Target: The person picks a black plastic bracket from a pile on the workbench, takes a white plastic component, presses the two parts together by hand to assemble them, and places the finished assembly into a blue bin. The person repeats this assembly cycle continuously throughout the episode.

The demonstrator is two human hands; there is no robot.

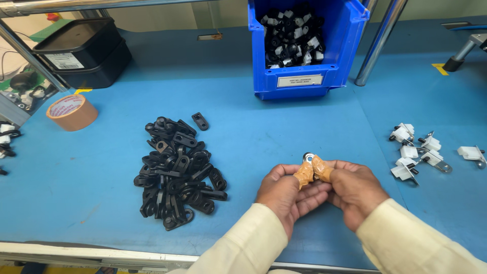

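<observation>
Room: your hands meet over bare blue table (284, 116), near its front edge; open surface lies between the black pile and the white parts.
Left hand (284, 195): your taped thumb pinches a small metal ring part (308, 158) from the left.
Right hand (352, 187): its taped thumb closes on the same part, fingers curled tight beneath.
Part: small, shiny, round-eyed, held just above the table.
Pile of black plastic clips (177, 172): matte, looped, heaped left of your hands.
White clips (413, 152): scattered right, well apart.
Blue bin (345, 50): rigid plastic, far side, full of mixed pieces.
Tape roll (72, 112): brown, far left.
</observation>
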